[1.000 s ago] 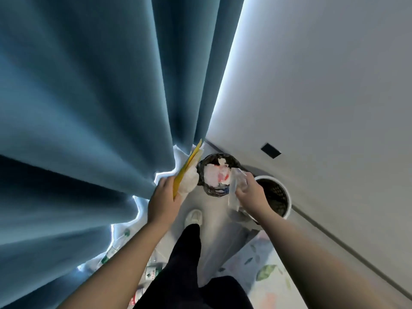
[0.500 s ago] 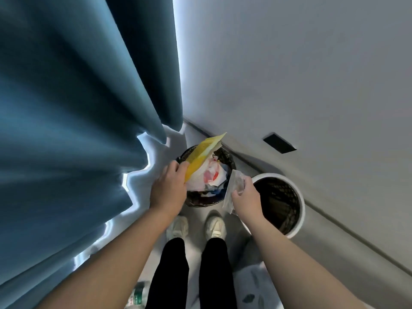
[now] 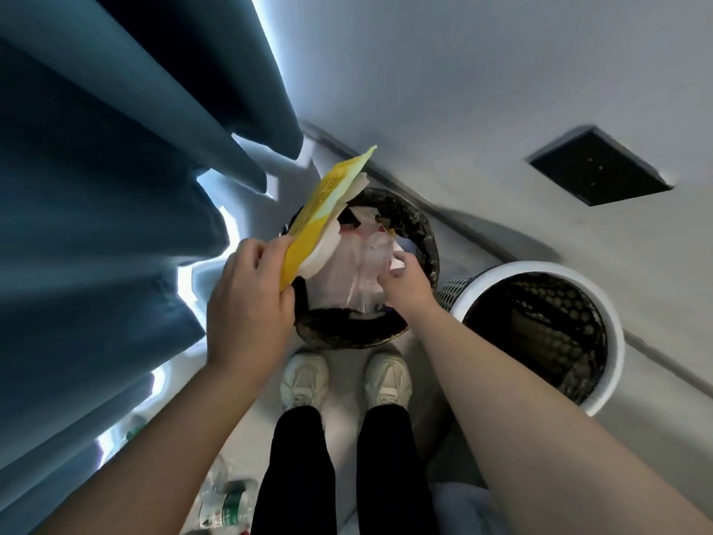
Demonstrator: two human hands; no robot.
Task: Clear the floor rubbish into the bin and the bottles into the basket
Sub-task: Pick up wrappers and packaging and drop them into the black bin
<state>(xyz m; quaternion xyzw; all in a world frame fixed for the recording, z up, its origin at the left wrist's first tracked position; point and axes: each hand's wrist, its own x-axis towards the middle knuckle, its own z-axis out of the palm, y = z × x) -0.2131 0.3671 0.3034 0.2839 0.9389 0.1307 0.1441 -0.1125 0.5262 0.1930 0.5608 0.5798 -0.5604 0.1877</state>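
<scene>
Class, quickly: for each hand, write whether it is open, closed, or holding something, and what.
Left hand: holding a yellow packet over the bin.
Right hand: pinching a clear plastic wrapper over the bin.

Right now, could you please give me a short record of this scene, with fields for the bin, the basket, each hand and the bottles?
bin: round black-lined bin, holding paper and wrappers
basket: white-rimmed black mesh basket, right of the bin; contents unclear
left hand: grips a flat yellow packet above the bin
right hand: pinches a clear plastic bag over the bin
bottles: clear plastic bottles with green labels, on the floor at lower left
</scene>
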